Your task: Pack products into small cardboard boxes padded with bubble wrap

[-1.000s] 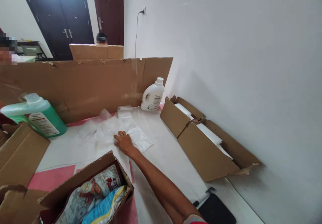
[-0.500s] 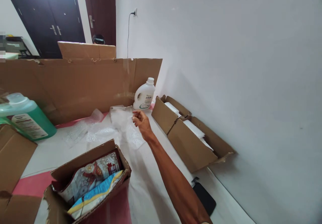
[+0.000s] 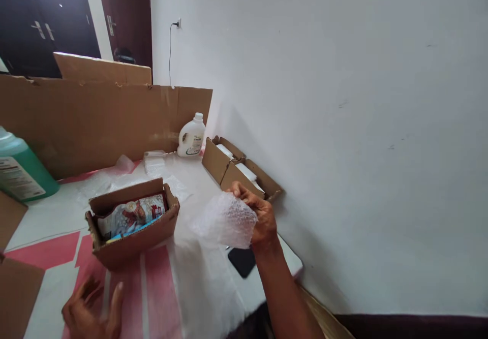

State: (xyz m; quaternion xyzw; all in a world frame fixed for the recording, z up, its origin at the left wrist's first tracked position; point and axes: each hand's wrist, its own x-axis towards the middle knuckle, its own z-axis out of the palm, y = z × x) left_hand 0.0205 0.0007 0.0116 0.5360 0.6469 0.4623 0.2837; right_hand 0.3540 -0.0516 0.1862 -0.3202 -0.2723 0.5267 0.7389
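My right hand [image 3: 261,216] pinches a sheet of bubble wrap [image 3: 229,222] by its upper edge, holding it above the table right of the open cardboard box [image 3: 139,242]. Inside that box lie a white and red printed packet [image 3: 133,213] and a blue and yellow packet [image 3: 139,228], mostly hidden by the near wall. Low in the view, my left hand [image 3: 93,311] is in front of the box with thumb and fingers apart and nothing in it. More bubble wrap [image 3: 114,179] lies flat behind the box.
A jug of green liquid [image 3: 26,168] stands at the left, a white jug [image 3: 191,135] at the back. Long cardboard boxes with white contents [image 3: 219,163] run along the wall. A dark phone-like slab [image 3: 241,262] lies under the bubble wrap. A cardboard panel [image 3: 95,125] borders the back.
My right hand has come back from near the white jug, now carrying bubble wrap. My left hand has entered at the bottom. The view has swung to the right.
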